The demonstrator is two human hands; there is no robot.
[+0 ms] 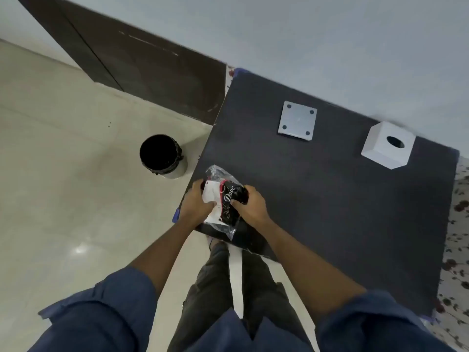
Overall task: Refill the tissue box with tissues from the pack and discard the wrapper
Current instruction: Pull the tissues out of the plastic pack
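Observation:
Both my hands hold a tissue pack over the near left corner of the dark table. Its wrapper is clear plastic with a black and red printed band, and white tissues show inside. My left hand grips the pack's left side. On its right side my right hand is closed around the black part. The white tissue box stands at the table's far right, with a round hole in its top. A flat white square base plate lies near the far edge, left of the box.
A round bin lined with a black bag stands on the pale tiled floor left of the table. A dark wooden door or panel runs along the back wall. A floral patterned surface lies to the table's right.

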